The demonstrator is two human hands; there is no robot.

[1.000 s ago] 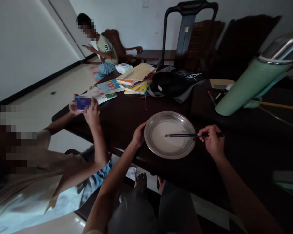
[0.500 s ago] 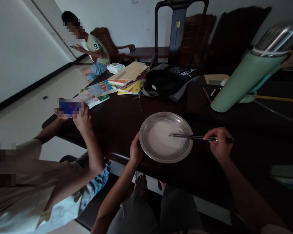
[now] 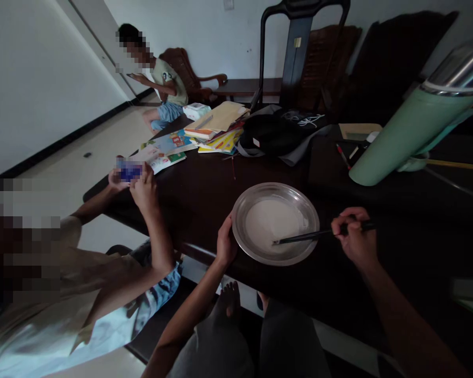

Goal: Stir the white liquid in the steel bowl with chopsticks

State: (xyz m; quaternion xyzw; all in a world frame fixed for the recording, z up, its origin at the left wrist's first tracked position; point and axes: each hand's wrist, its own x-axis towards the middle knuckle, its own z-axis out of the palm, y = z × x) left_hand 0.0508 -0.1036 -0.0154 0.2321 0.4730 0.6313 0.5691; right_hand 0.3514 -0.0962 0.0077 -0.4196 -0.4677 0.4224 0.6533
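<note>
A round metal bowl (image 3: 314,231) stands near the front edge of the dark table, with a pale, whitish mixture (image 3: 266,218) spread inside. My left hand (image 3: 225,241) grips the bowl's left rim, thumb along the side and the other fingers hidden beneath or behind it. In my right hand (image 3: 355,236) is a pair of dark chopsticks (image 3: 299,238), the fingers closed around their upper part. The tips of the chopsticks dip into the mixture toward the bowl's near side.
A green thermos (image 3: 410,131) stands at the right, beside a red pen (image 3: 342,155). Books and papers (image 3: 216,126) and a black bag (image 3: 268,134) lie at the back. Close on my left, a person (image 3: 114,283) holds a phone (image 3: 130,172); another person (image 3: 169,89) sits farther off.
The chopstick tips have moved from the middle of the mixture toward the bowl's near side. My left hand keeps its grip on the rim. The whole view has shifted slightly.
</note>
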